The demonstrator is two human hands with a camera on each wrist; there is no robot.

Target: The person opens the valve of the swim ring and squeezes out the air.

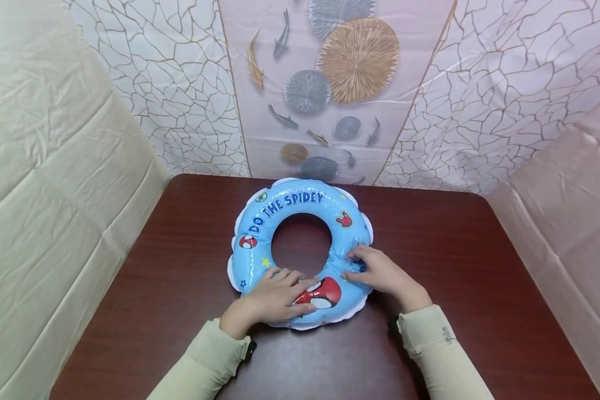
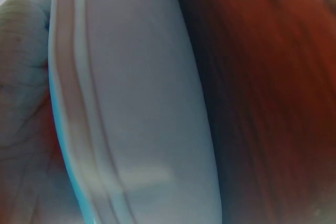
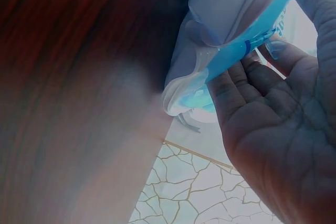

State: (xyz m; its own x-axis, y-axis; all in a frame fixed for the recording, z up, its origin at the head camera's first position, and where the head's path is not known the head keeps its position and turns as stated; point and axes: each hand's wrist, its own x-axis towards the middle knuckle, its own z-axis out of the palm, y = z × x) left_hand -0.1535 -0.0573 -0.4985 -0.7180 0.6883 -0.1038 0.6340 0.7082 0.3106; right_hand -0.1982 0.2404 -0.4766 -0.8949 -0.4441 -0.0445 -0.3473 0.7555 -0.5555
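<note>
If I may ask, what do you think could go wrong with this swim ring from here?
The swim ring might slide or turn on the smooth-looking tabletop if the right hand, at its side, tugs harder than the left hand, resting on its near part, steadies it. Its surface looks creased beside the right hand, so rough pulling there could strain it.

From here the left hand point(image 1: 275, 297) covers part of the red face point(image 1: 330, 290) on the swim ring point(image 1: 254, 266); whether the right hand point(image 1: 384, 272) pinches anything, I can't tell. Both sleeves point(image 1: 200, 361) run out of sight below, and the right one's lettering point(image 1: 448, 335) is too small to read.
</note>
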